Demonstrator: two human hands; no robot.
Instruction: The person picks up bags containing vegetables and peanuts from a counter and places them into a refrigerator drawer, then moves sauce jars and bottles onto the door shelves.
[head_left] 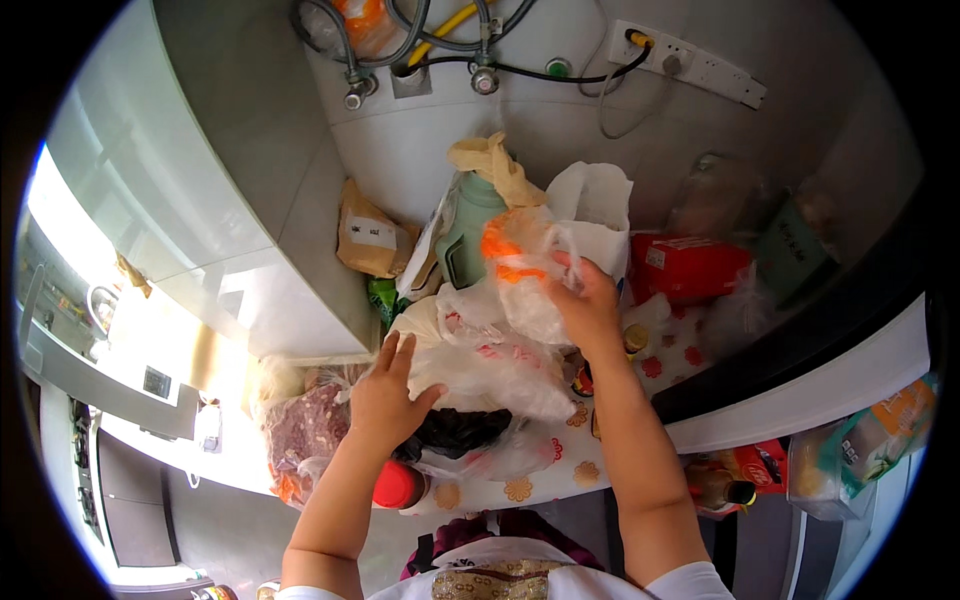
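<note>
My right hand (pixel 588 308) grips a clear plastic bag with orange parts (pixel 520 262), held up in front of a pale green jug (pixel 470 225). The fingers are closed on the side of the bag. My left hand (pixel 388 398) has its fingers spread and holds nothing; it hovers by a heap of white plastic bags (pixel 490 365). A black plastic bag (pixel 460 432) lies just right of the left wrist. Below it, partly behind the left forearm, stands a jar with a red lid (pixel 397 486).
At the back stand a brown paper package (pixel 370 235) and a white bag (pixel 595 195). A red box (pixel 690 268) and a dark green box (pixel 795 250) sit to the right. Left lies a bag of reddish-brown contents (pixel 310 425). Hoses and a power strip (pixel 690 62) line the wall.
</note>
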